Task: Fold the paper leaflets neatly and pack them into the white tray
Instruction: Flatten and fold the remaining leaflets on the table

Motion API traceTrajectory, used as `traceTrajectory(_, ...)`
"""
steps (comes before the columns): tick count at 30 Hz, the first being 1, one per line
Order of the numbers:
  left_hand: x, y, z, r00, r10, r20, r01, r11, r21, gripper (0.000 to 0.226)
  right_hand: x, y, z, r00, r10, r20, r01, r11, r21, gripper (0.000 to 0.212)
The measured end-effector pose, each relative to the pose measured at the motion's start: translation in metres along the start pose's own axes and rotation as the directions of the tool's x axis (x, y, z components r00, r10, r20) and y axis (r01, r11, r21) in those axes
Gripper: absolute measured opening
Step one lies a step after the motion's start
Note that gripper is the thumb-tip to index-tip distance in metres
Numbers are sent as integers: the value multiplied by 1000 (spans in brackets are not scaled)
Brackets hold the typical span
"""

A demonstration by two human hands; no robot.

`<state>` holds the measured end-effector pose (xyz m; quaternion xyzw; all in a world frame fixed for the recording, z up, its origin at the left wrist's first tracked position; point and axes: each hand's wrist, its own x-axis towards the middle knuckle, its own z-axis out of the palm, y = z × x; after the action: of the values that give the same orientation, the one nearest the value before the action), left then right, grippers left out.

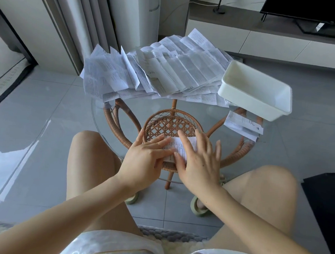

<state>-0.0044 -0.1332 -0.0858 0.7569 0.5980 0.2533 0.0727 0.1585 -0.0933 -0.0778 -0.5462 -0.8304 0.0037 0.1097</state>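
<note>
A small folded leaflet [178, 147] lies on the glass table top near its front edge. My left hand [144, 158] presses flat on its left part and my right hand [198, 158] lies flat over its right part, fingers straight. A big loose pile of unfolded leaflets [156, 73] covers the far side of the table. The white tray [257, 89] stands at the right, holding nothing I can see. A folded leaflet [243, 124] lies just in front of the tray.
The round glass table top [103, 111] sits on a rattan frame [170, 125], seen through the glass. My bare knees flank the table's front. A low white cabinet [266, 42] and a curtain stand behind, on grey floor tiles.
</note>
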Motion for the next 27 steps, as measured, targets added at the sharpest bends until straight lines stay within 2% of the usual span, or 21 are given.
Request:
traceTrajectory(5,3,1,0,999,30,9,-31,999,41,38,-2,19,-2,999,3,32,-6,997,83,58)
traceTrajectory(10,3,-1,-4,999,33,31,-34,998,46,41,-11,38,0,998,-2,-57,13,981,194,53)
traceTrajectory(14,6,4,-2,1000,20,-5,-19,997,75,33,-10,39,-2,999,13,-48,-1,972,235,48)
traceTrajectory(19,10,27,7,989,-128,-76,137,983,125,18,-9,32,0,998,28,-48,-18,979,202,46)
traceTrajectory(21,9,36,16,981,-169,-91,181,973,142,23,-10,31,0,998,32,-53,-21,979,203,47)
traceTrajectory(27,5,19,12,993,-100,-66,103,994,40,23,-11,37,-1,999,14,-30,-7,978,209,48)
